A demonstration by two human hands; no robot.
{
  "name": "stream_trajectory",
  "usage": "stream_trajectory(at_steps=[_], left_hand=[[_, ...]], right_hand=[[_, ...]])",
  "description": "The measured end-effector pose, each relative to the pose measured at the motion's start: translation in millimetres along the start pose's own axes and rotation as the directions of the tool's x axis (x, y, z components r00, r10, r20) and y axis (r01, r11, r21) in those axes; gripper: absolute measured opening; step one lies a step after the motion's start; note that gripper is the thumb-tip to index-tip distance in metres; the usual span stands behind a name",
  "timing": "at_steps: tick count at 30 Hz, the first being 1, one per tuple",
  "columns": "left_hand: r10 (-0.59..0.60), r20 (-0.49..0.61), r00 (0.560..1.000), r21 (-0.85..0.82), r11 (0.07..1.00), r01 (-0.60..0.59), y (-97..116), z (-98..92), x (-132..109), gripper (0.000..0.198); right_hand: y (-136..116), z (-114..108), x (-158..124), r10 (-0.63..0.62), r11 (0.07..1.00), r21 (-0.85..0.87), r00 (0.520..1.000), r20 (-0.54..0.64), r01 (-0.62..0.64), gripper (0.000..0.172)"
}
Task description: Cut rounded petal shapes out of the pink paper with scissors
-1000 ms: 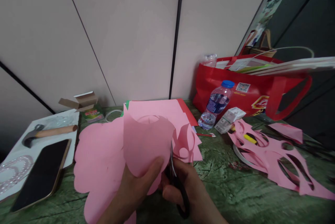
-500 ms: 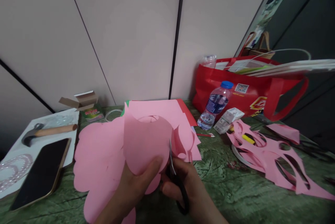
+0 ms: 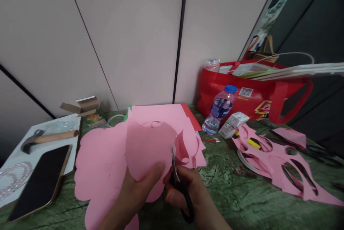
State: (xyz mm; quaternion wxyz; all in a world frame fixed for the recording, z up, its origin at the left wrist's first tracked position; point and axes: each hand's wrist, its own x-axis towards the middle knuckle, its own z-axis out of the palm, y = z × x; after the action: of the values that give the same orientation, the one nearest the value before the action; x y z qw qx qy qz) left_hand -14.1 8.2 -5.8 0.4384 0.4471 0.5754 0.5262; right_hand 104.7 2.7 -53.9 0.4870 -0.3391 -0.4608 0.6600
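My left hand (image 3: 142, 185) pinches a sheet of pink paper (image 3: 150, 147), thumb on the front face and the other fingers hidden behind it. My right hand (image 3: 188, 188) is closed round black-handled scissors (image 3: 182, 196). Their blades reach up to the right edge of the paper, where a cut strip (image 3: 189, 144) curls away. Beneath and to the left lies a large pink paper cut-out (image 3: 102, 165) with a scalloped edge. Behind the held sheet, a stack of pink paper (image 3: 166, 111) rests on the green table.
Pink paper scraps (image 3: 285, 165) with cut holes lie right. A water bottle (image 3: 220, 109), small white box (image 3: 233, 124) and red bag (image 3: 249, 90) stand at the back right. At left are a hammer (image 3: 53, 137), phone (image 3: 40, 181), beads (image 3: 16, 178) and an open small box (image 3: 92, 115).
The view has shifted slightly. Both hands keep their grips, and the scissor blades look closer together at the paper's right edge.
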Motion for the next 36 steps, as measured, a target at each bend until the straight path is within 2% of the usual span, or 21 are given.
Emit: stream_trajectory(at_steps=[7, 10, 13, 21, 26, 31, 36], left_hand=[[0.037, 0.0, 0.999, 0.002, 0.999, -0.037, -1.3, -1.0, 3.2, 0.016], [0.051, 0.05, 0.997, -0.005, 0.999, -0.051, -2.4, -2.6, 5.5, 0.015], [0.061, 0.047, 0.997, 0.001, 0.998, -0.061, -3.6, -3.8, 6.3, 0.015], [0.032, 0.071, 0.997, -0.031, 0.999, -0.03, -5.3, -3.5, 6.3, 0.016], [0.04, 0.04, 0.998, -0.029, 0.999, -0.039, -7.5, -5.1, 6.6, 0.015], [0.036, 0.062, 0.997, -0.048, 0.998, -0.033, -8.5, -6.3, 9.6, 0.017], [0.077, -0.004, 0.997, -0.039, 0.996, -0.077, -7.1, -5.4, 12.3, 0.021]], right_hand=[[6.1, 0.1, 0.0, -0.005, 0.999, 0.032, 1.0, -0.016, 0.005, 0.031], [9.2, -1.3, 0.9, 0.008, 1.0, 0.017, 1.0, -0.019, -0.008, 0.033], [11.7, -2.5, 1.7, -0.01, 1.0, -0.001, 1.0, -0.012, 0.01, 0.034], [10.8, 1.0, 0.1, -0.013, 0.999, 0.034, 1.0, -0.022, 0.014, 0.03], [11.3, 0.9, 0.7, -0.016, 1.0, 0.021, 1.0, -0.014, 0.016, 0.027], [6.2, 0.8, -0.7, -0.009, 1.0, 0.018, 1.0, -0.002, 0.009, 0.022], [5.1, 2.5, -1.8, 0.016, 1.0, 0.003, 1.0, -0.018, -0.016, 0.024]])
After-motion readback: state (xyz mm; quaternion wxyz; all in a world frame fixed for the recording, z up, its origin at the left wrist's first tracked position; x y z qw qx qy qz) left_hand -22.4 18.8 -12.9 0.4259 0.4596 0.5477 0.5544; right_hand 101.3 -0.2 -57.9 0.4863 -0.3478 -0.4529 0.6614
